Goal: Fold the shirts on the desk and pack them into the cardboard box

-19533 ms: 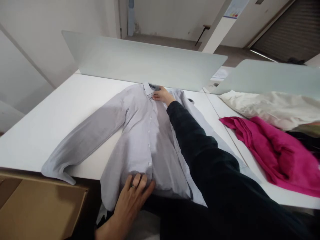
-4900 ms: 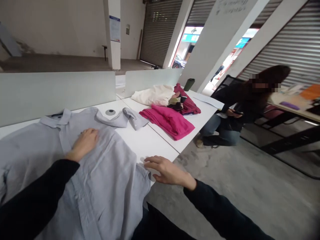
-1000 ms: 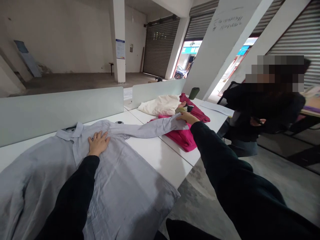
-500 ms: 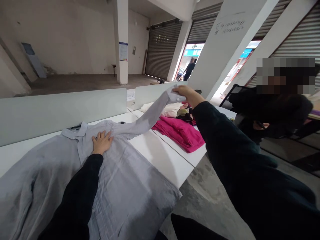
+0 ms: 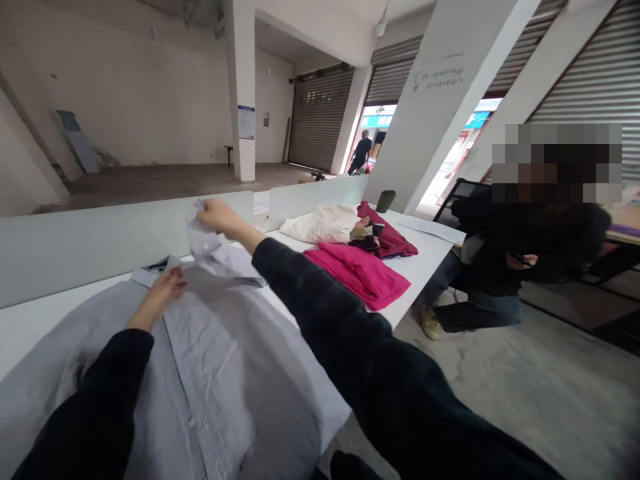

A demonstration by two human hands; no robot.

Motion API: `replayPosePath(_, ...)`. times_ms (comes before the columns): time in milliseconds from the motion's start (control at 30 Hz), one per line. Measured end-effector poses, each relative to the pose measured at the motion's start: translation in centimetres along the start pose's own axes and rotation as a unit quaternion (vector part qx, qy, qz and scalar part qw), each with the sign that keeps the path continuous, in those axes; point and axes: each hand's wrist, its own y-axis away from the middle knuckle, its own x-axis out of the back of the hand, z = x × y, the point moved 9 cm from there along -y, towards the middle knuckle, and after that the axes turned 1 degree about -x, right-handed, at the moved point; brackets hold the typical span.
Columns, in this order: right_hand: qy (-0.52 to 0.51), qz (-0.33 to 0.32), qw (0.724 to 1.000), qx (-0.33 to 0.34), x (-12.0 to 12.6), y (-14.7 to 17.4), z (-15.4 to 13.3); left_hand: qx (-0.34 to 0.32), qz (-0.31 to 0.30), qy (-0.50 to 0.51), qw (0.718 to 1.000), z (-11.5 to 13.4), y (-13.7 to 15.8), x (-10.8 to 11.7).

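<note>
A light grey button-up shirt (image 5: pixel 270 373) lies front up across the white table (image 5: pixel 425 257), its collar towards the divider. My right hand (image 5: pixel 220 219) is closed on the cuff end of one sleeve and holds it raised above the shirt's shoulder. The sleeve hangs in a bend below those fingers. Beside the collar, my left hand (image 5: pixel 159 297) is at the upper placket with its fingers stretched out. Whether its fingertips press on the cloth I cannot tell.
Right of the shirt lie a folded magenta garment (image 5: pixel 363 273), a cream cloth (image 5: pixel 323 225) and a dark red garment (image 5: pixel 393 233). Behind them stands a dark green cup (image 5: pixel 386 201). Low frosted dividers (image 5: pixel 100 237) edge the table. A person in black (image 5: pixel 540 233) sits at the right.
My right hand has carried the cuff leftwards from over the magenta garment to above the shirt's shoulder. My left hand has shifted left from the chest towards the collar, lifting from its flat position.
</note>
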Motion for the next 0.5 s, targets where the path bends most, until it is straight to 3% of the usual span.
replayPosePath(100,-0.085,-0.13,0.987,-0.029,-7.9,1.2,0.6,0.074,-0.013,0.13,0.989,-2.7,2.5,3.1)
replayPosePath(200,-0.24,-0.24,0.94,-0.036,-13.0,3.1,1.3,0.18,0.034,0.301,0.936,-5.8,5.0,4.8)
replayPosePath(267,-0.277,-0.223,0.934,-0.043,-13.6,3.6,3.3,0.233,0.076,0.347,0.906,-7.2,6.5,5.3)
replayPosePath(333,-0.261,-0.166,0.949,-0.057,-12.9,3.8,6.6,0.259,0.09,0.354,0.894,-7.9,7.4,5.4)
replayPosePath(500,-0.093,0.016,0.993,-0.071,-8.3,5.0,15.8,0.262,0.084,0.357,0.893,-8.5,8.3,5.1)
